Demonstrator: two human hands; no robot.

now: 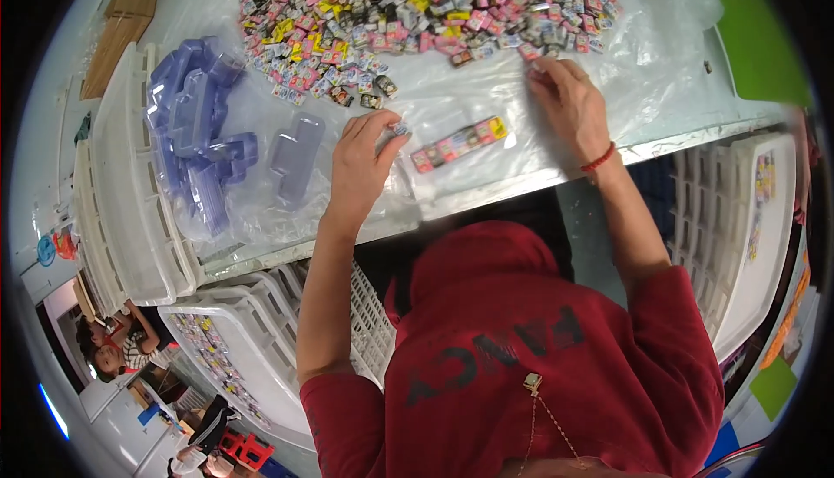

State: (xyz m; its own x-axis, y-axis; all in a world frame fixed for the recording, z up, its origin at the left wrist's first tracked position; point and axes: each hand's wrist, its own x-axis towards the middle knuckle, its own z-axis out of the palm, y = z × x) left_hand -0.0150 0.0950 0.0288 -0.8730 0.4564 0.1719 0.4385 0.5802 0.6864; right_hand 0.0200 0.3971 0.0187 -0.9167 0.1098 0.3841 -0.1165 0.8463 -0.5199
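My left hand (362,155) is closed, with a small pale-and-blue wrapped piece (399,129) pinched between thumb and forefinger. To its right lies a neat row of small wrapped pieces (459,145), pink, dark and yellow, on the plastic sheet. My right hand (573,105), with a red bracelet at the wrist, reaches the near edge of a wide heap of similar pieces (417,9). Its fingertips are together on a small pink piece (527,52). One clear bluish plastic tray (295,161) lies left of my left hand.
More clear bluish trays (195,118) are stacked at the left, beside white plastic crates (130,174). Below the table edge stand a white crate with wrapped pieces (226,361) and another crate (738,235) at the right. A green board (756,26) covers the far right corner.
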